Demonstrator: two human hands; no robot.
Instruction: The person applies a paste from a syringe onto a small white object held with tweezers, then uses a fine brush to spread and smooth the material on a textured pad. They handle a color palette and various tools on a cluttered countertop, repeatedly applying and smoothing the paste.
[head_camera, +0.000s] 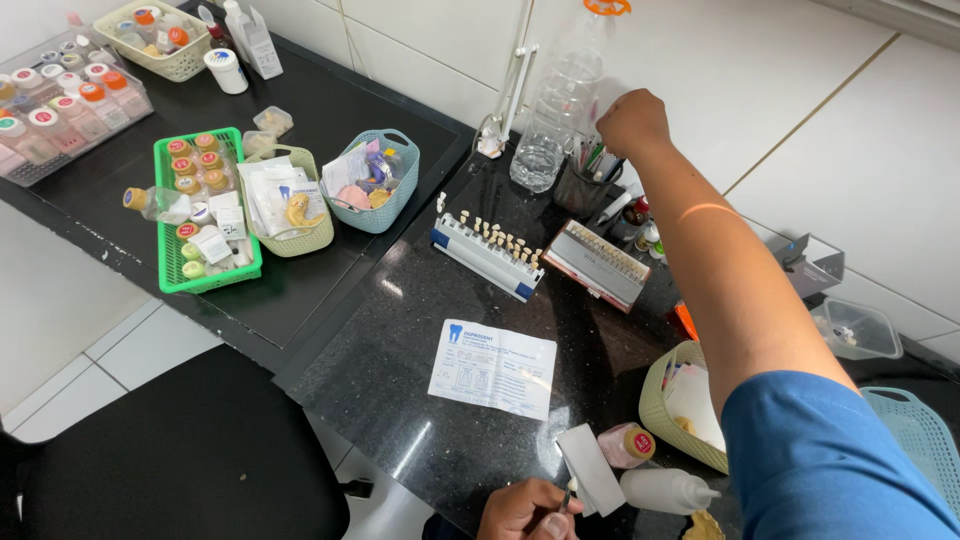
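Low at the bench edge, the left hand pinches a thin tool against a small white card, its grip closed on the tool. Far across, the right hand reaches into a dark pen cup beside a clear bottle, fingers bunched over the pens; whether they clasp one I cannot tell. Picking out an implement seems the step in hand; drawing one out calls for a straight lift.

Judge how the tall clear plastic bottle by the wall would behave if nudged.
The clear bottle looks mostly empty, with water only near its base, so probably light. Tall and narrow, it may tip easily. Its thin plastic walls would likely flex.
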